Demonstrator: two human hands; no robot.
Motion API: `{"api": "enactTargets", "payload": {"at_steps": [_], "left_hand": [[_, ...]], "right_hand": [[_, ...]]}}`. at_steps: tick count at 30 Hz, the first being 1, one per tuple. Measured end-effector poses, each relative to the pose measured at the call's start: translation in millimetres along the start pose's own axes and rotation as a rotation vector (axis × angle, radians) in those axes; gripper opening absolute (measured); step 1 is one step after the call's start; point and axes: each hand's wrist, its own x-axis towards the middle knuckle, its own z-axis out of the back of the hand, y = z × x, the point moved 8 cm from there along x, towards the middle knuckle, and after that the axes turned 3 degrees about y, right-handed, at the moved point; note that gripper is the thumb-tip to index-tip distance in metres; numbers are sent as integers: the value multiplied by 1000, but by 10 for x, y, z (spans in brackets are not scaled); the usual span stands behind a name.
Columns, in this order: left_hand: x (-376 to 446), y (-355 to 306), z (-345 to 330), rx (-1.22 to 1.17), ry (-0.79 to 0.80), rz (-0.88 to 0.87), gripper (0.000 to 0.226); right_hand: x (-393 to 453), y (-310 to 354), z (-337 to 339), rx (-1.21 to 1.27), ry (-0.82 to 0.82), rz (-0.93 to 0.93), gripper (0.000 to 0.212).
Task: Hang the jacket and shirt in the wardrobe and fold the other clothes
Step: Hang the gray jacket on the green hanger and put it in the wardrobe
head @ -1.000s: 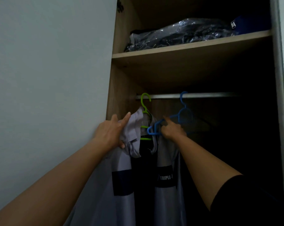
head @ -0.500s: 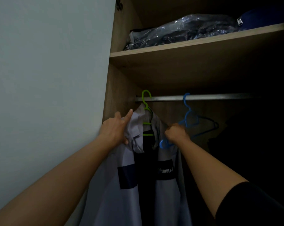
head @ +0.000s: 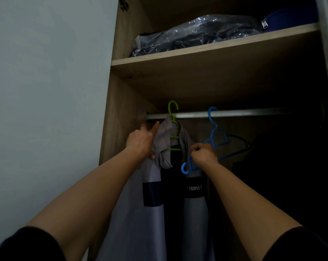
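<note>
The grey jacket [head: 155, 200] hung on a green hanger [head: 173, 119] hooked over the rail [head: 244, 113] at the wardrobe's [head: 119, 110] left end. The left hand [head: 140, 142] pinched its collar, forefinger raised, close to the side wall. The right hand [head: 204, 154] was fisted around the near end of a blue hanger [head: 218, 140]. Rightward the rail ran bare into darkness; a shelf [head: 206, 53] sat above.

**What we are wearing**

We are wearing a black short-sleeved top; its left sleeve [head: 25, 243] and right sleeve [head: 300, 243] are ending above our elbows, leaving both forearms bare. Our left hand [head: 140, 143] and right hand [head: 204, 155] are going ungloved.
</note>
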Motion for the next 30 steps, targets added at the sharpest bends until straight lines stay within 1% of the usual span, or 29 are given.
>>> {"api": "enactTargets", "payload": {"at_steps": [5, 11, 13, 14, 16, 18, 20, 23, 25, 27, 28, 30], "left_hand": [[89, -97, -88, 1, 47, 20, 115], [-11, -247, -420, -38, 81, 2, 113], [-5, -236, -424, -84, 120, -3, 105], [15, -221, -388, -126, 123, -9, 95], [43, -194, -265, -274, 72, -20, 68], [16, -223, -29, -471, -64, -52, 53], [-40, -274, 207, -640, -141, -57, 48], [-77, -255, 424, -840, -189, 28, 49], [-97, -169, 483, -937, -256, 86, 41], [-146, -89, 473, -1001, -286, 121, 32], [-185, -49, 461, -1007, -295, 135, 30], [-282, 16, 441, -999, -307, 154, 29]], "right_hand": [[-20, -37, -58, 37, -61, 35, 24], [-93, -10, -162, 15, -18, 110, 18], [-174, 9, -212, 10, 8, 149, 15], [-220, 14, -248, 9, 12, 174, 14], [-337, -9, -335, 4, 14, 199, 13], [-472, -44, -450, 7, 30, 216, 11], [-629, -44, -572, -5, 49, 251, 11], [-861, 7, -730, 14, 69, 291, 10], [-988, 34, -817, 46, 109, 303, 10], [-1103, 82, -860, 41, 171, 336, 10], [-1153, 121, -863, 14, 202, 373, 13], [-1224, 212, -811, -5, 222, 457, 26]]}}
